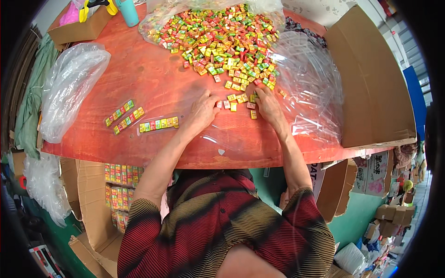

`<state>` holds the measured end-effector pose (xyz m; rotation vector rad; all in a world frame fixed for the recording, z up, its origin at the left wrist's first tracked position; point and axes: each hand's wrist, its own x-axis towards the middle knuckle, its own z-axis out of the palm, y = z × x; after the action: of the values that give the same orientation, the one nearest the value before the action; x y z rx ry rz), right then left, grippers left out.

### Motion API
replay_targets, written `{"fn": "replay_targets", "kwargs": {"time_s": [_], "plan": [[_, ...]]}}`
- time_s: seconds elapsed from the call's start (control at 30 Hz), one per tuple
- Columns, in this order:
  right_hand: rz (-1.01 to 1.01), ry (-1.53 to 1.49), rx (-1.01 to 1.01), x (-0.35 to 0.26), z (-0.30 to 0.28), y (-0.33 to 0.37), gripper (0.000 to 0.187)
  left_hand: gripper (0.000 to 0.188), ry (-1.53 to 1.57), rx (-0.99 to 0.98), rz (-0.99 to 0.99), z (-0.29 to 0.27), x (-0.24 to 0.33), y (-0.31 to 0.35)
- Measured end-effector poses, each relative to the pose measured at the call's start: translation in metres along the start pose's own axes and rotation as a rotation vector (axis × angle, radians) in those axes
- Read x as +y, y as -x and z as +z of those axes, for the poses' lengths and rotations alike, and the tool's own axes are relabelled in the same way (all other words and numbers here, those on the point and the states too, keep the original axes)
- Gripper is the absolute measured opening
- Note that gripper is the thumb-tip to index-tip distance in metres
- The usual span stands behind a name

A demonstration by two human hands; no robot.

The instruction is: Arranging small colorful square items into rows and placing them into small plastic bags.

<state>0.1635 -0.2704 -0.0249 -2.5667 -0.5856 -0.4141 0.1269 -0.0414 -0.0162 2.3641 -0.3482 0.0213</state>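
Observation:
A large heap of small candy-sized boxes (222, 34) in yellow, red and green spills from a clear plastic bag toward me on the red table. My left hand (203, 111) is curled at the near end of the spill, thumb and fingers closed about a small pinkish box (219, 104). Across from it, my right hand (270, 105) has its thumb and finger at a small yellow-green box (253, 97). Several loose boxes (233, 106) lie between the two hands. Left of my left hand are three neat rows of boxes, one being the nearest row (159, 124).
Clear plastic sleeves (310, 88) cover the table's right side beside an upright cardboard box (371, 83). A crumpled plastic bag (74, 88) lies at left. Behind it stand a carton (79, 30) and a turquoise cup (128, 13). Below the edge, an open carton (95, 204) holds packed rows.

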Motion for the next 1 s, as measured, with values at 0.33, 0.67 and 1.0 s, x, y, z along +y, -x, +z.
{"fn": "replay_targets", "kwargs": {"time_s": [0.33, 0.67, 1.0], "plan": [[0.177, 0.063, -0.04, -0.023, -0.006, -0.013, 0.022, 0.04, -0.032, 0.004, -0.015, 0.003, -0.006, -0.004], [-0.133, -0.185, 0.045, -0.08, 0.059, -0.035, 0.031, 0.054, 0.042, -0.036, -0.069, -0.023, -0.015, 0.011], [0.0, 0.069, -0.006, -0.065, 0.075, -0.094, 0.019, 0.044, -0.055, -0.076, -0.023, -0.016, -0.011, 0.004]]}}
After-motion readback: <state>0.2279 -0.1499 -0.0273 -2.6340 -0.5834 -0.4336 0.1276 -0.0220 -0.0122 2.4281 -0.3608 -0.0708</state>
